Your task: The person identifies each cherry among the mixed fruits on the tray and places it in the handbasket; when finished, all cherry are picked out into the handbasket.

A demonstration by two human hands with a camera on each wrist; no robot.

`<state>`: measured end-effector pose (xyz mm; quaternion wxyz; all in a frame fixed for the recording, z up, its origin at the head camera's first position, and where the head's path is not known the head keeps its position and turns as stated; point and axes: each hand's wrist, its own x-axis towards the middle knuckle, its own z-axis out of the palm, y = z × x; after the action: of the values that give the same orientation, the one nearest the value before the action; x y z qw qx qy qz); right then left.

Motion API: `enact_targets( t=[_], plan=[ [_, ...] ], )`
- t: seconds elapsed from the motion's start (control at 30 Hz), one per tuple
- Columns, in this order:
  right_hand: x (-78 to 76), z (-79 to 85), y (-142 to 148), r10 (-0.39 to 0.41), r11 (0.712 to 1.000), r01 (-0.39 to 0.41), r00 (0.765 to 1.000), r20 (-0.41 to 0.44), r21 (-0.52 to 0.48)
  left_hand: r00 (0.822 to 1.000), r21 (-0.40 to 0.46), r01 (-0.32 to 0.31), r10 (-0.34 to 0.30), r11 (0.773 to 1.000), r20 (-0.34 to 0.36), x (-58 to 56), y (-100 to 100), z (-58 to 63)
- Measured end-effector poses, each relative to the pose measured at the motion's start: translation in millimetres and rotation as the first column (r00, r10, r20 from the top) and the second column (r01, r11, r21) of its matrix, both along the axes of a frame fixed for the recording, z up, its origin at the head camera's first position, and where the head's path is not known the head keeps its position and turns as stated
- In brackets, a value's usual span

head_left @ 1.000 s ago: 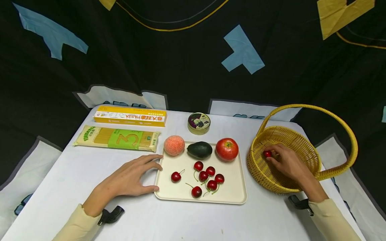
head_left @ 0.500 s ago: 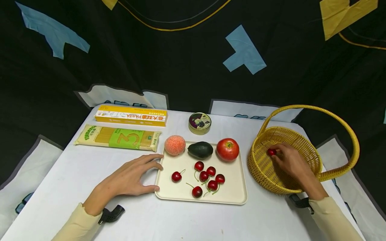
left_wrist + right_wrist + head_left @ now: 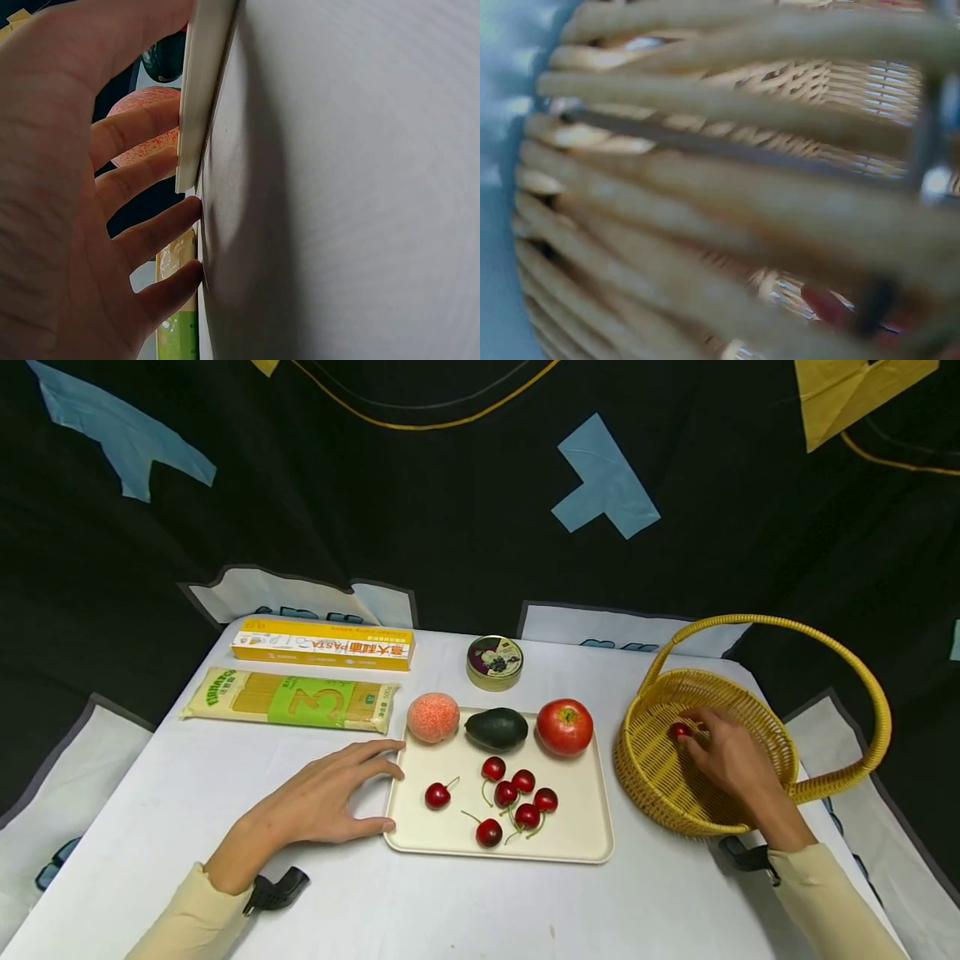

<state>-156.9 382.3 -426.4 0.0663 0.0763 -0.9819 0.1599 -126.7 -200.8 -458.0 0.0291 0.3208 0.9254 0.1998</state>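
Inside the yellow wicker basket (image 3: pixel 652 802), my right hand (image 3: pixel 723 756) pinches a dark red cherry (image 3: pixel 679 730) between thumb and fingers, low near the basket floor. The right wrist view is mostly blocked by blurred basket weave (image 3: pixel 705 187). My left hand (image 3: pixel 318 802) lies along the left edge of a cream tray (image 3: pixel 435 837), fingers spread, some fingertips and the thumb touching its rim. Several cherries (image 3: pixel 505 793) with green stems sit on the tray, one cherry (image 3: pixel 437 795) apart on the left. Behind them lie a peach-coloured round fruit (image 3: pixel 432 717), a dark green avocado (image 3: pixel 497 729) and a red apple (image 3: pixel 564 727).
A round tin (image 3: pixel 494 662) stands behind the tray. At the back left are a yellow pasta box (image 3: pixel 322 644) and a bag of spaghetti (image 3: pixel 291 697). The basket's tall handle (image 3: pixel 870 693) arches over its right side. Dark cloth hangs behind the white table (image 3: pixel 480 910).
My right hand and the cherry have shifted slightly to the right and away from me inside the basket. My left hand stays at the tray's edge.
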Motion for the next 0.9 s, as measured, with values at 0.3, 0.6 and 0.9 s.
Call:
enact_targets(
  t=[0.3,0.6,0.9],
  plan=[
    [17.2,9.9,-22.9,0.030,0.999,-0.031,0.990,-0.140,-0.007,1.000,0.000,0.002,-0.002,1.000,-0.008,-0.3,-0.7,-0.3],
    [37.6,14.1,-57.2,0.080,0.994,-0.097,0.955,-0.285,-0.047,1.000,0.002,-0.006,0.006,1.000,-0.004,1.1,-0.5,-0.2],
    [58.2,19.4,-90.8,0.136,0.980,-0.177,0.926,-0.351,-0.088,1.000,0.000,-0.007,0.007,1.000,-0.006,0.8,-0.1,-0.6]
  ],
)
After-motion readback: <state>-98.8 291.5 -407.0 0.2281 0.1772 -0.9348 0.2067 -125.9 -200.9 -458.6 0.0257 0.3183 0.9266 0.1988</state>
